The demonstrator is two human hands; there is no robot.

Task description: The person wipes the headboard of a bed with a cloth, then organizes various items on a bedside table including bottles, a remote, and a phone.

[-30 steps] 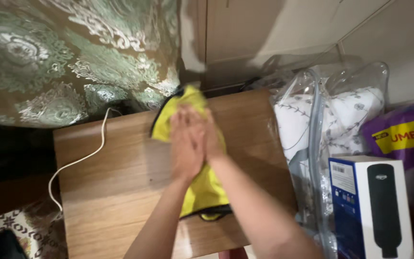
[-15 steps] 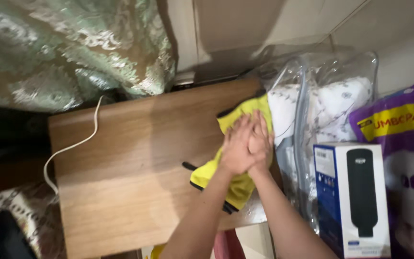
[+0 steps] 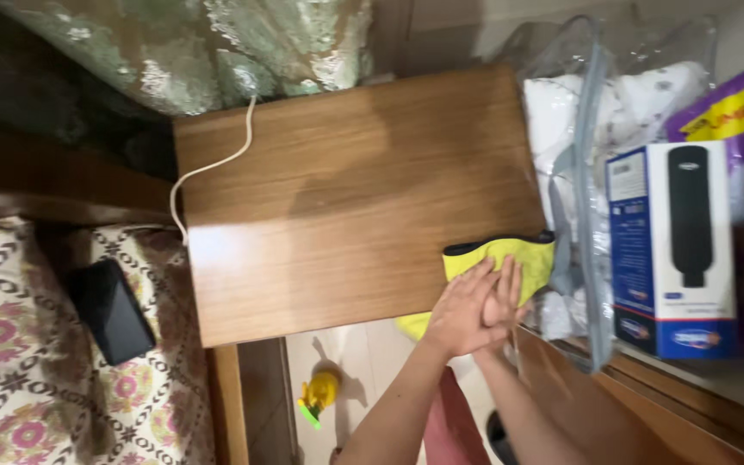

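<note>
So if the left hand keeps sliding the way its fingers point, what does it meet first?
The left hand points up and right over the yellow cloth; first it likely meets the clear plastic bedding bag beside the wooden tabletop, though depth is unclear.

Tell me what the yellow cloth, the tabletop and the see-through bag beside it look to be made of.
Yellow cloth: soft, matte fabric with black edging, likely microfibre; it drapes limply under both hands, left hand over right hand. Tabletop: brown wood or wood-grain laminate, smooth with a slight sheen from reflected light. Bag: clear, glossy flexible plastic; the printed white bedding shows through.
</note>
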